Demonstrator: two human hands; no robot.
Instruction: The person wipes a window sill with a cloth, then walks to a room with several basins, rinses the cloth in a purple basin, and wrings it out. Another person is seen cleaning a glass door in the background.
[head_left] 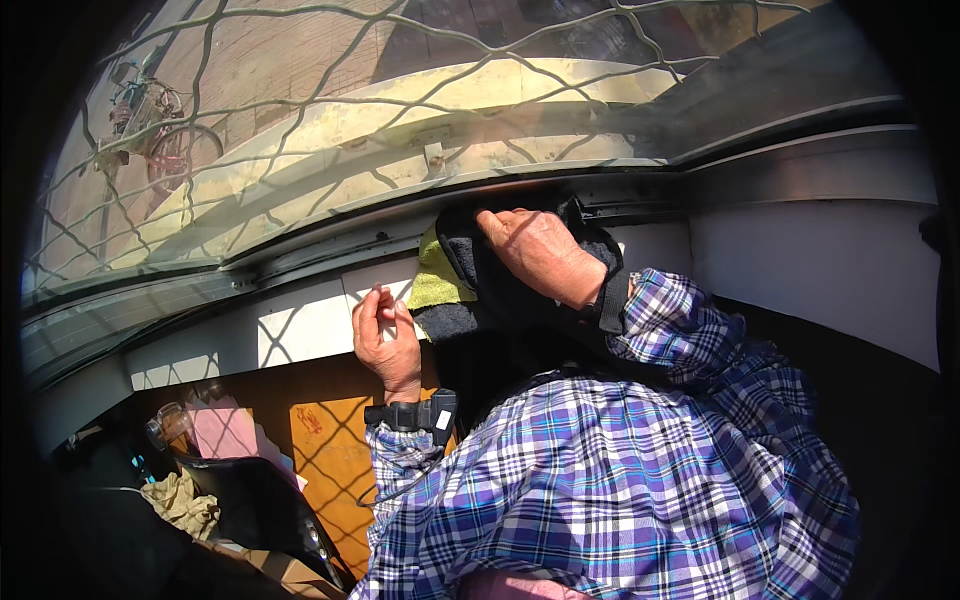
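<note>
A white windowsill (300,325), sunlit along its left stretch, carries a bunched black and yellow-green cloth (485,272) near its middle.

Part of the dark cloth (450,320) is covered by the right hand (545,258), whose palm is turned out of sight; how the cloth is met underneath cannot be seen. A stretch of the window track (340,250) is hidden behind the cloth. Beyond the wire mesh (492,50), the bicycle (180,155) is blurred, its finer parts too small to be told. The orange-brown board (330,450) is partly blocked by the left sleeve (400,455). The plaid shirt (620,480) and cardboard box (285,572) are cut off by the lower edge.
</note>
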